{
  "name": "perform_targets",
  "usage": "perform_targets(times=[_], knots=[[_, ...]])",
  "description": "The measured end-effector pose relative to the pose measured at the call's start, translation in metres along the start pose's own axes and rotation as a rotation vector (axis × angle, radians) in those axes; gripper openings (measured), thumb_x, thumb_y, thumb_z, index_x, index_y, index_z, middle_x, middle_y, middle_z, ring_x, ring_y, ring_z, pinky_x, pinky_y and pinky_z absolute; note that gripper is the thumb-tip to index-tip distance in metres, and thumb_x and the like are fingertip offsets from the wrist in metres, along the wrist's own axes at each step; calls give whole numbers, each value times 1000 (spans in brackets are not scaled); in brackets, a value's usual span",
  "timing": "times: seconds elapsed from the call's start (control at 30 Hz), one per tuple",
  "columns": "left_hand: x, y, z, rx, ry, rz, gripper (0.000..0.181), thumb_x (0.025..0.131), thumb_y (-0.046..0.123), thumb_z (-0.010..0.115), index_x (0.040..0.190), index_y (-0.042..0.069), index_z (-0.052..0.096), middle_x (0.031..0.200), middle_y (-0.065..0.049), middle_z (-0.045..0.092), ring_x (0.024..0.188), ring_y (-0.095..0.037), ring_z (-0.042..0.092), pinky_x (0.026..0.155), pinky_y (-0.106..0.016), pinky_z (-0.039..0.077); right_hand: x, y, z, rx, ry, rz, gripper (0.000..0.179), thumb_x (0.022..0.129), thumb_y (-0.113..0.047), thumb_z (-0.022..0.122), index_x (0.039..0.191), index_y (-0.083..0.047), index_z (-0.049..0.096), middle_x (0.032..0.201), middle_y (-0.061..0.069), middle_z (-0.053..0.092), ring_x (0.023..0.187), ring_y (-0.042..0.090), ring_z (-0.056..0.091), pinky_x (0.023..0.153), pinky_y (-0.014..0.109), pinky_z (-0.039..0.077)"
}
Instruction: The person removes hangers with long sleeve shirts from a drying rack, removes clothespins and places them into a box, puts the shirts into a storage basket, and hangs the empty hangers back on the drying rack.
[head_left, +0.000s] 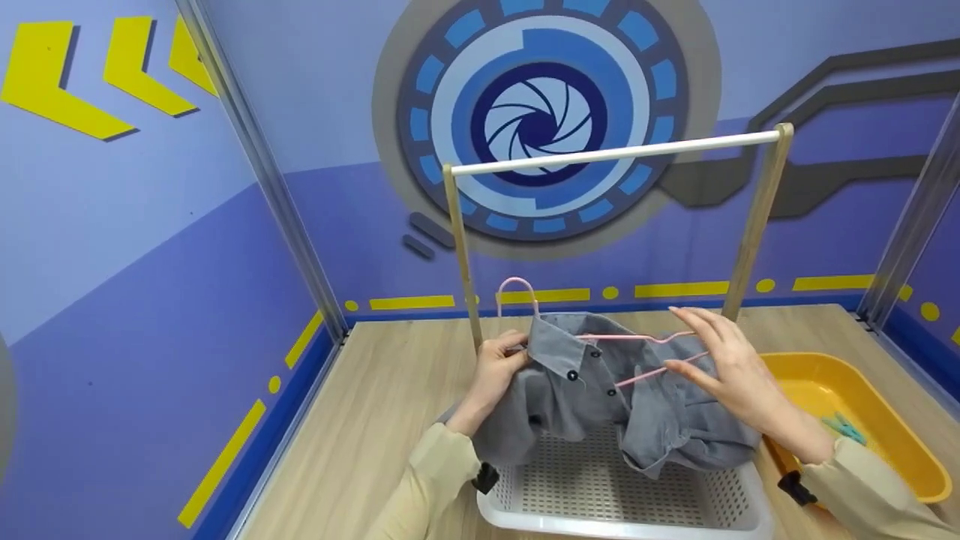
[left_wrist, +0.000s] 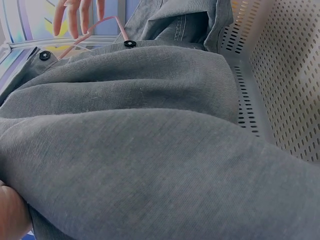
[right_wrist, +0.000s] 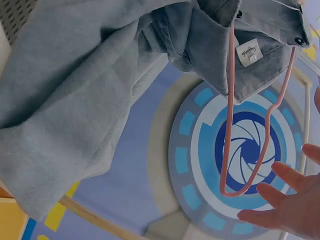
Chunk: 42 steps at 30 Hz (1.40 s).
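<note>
One grey shirt [head_left: 555, 409] hangs over one white basket [head_left: 626, 526] on the bench [head_left: 375, 397]. One pink hanger [head_left: 622, 337] is partly inside it: hook above the collar, one end out the front opening. Of two hands, the left [head_left: 496, 373] pinches the shirt beside the collar; the right [head_left: 739, 375] is spread near the hanger's protruding end. One rack [head_left: 615, 154] has two uprights, one bar. One yellow tray [head_left: 814, 365] sits right.

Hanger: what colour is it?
Pink. The hanger shows best in the right wrist view, where one end sticks out of the grey shirt.
</note>
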<state>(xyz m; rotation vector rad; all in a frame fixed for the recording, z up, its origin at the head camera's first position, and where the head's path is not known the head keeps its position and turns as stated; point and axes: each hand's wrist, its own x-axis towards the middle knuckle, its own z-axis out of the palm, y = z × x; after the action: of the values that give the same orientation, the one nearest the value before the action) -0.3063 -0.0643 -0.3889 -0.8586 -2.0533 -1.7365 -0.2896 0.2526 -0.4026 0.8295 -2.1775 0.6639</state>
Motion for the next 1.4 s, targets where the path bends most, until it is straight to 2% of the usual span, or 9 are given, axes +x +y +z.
perform_targets(times=[0.13,0.27,0.53,0.77,0.9,1.03,1.13,1.2,1.4], knots=[[0,-1,0,1,0,8,16,78,-14,56,92,-13,65,82,-15,61,74,-13,53,66,-23,41,5,-4,4,-47,-34,-38,70,76,-29,72,135,-9,42,130,11,42,114,32,39,90,51,30],[-1,-1,0,-9,-5,10,17,79,-15,55,92,-13,65,83,-17,61,75,-14,55,66,-24,42,10,-7,10,-83,-60,-73,67,78,-34,69,135,-11,42,129,10,44,113,30,41,88,50,31],[-2,-2,1,-1,-36,0,16,81,-10,57,94,-10,66,84,-13,62,77,-15,56,69,-26,43,15,-11,24,-96,-87,-120,58,77,-18,72,130,-12,49,117,10,51,102,28,49,74,46,41],[-4,-1,2,-1,-54,31,15,79,-13,57,92,-11,66,83,-14,62,75,-14,55,67,-24,43,16,-10,34,-116,-106,-124,46,82,-19,67,126,-12,53,109,9,55,95,29,52,73,44,43],[-4,0,3,26,-62,31,17,78,-12,58,93,-10,66,82,-13,62,75,-13,55,70,-23,40,16,-9,37,-111,-86,-168,36,86,-19,63,121,-11,56,102,6,58,84,25,55,64,39,45],[-3,0,5,16,-78,25,18,78,-12,57,94,-11,65,81,-14,61,73,-12,52,69,-23,38,16,-8,38,-84,-81,-208,28,85,-12,63,112,-11,60,88,-2,56,67,14,51,50,30,41],[-2,-1,6,-16,-98,25,19,79,-13,56,96,-12,64,82,-16,61,73,-12,52,67,-23,40,16,-8,37,-39,-103,-192,28,80,-3,66,106,-13,62,83,-6,56,62,9,49,47,26,40],[-1,-2,6,-31,-110,30,19,80,-13,57,97,-13,64,84,-17,61,75,-12,52,67,-23,41,15,-8,36,-1,-125,-151,32,77,4,66,104,-13,63,81,-8,58,63,8,52,49,26,43],[-2,-5,8,-59,-135,44,20,80,-11,58,99,-13,63,87,-19,61,80,-17,56,71,-26,44,12,-8,36,69,-179,-58,44,74,22,55,100,-12,64,78,-8,61,66,9,58,55,29,48]])
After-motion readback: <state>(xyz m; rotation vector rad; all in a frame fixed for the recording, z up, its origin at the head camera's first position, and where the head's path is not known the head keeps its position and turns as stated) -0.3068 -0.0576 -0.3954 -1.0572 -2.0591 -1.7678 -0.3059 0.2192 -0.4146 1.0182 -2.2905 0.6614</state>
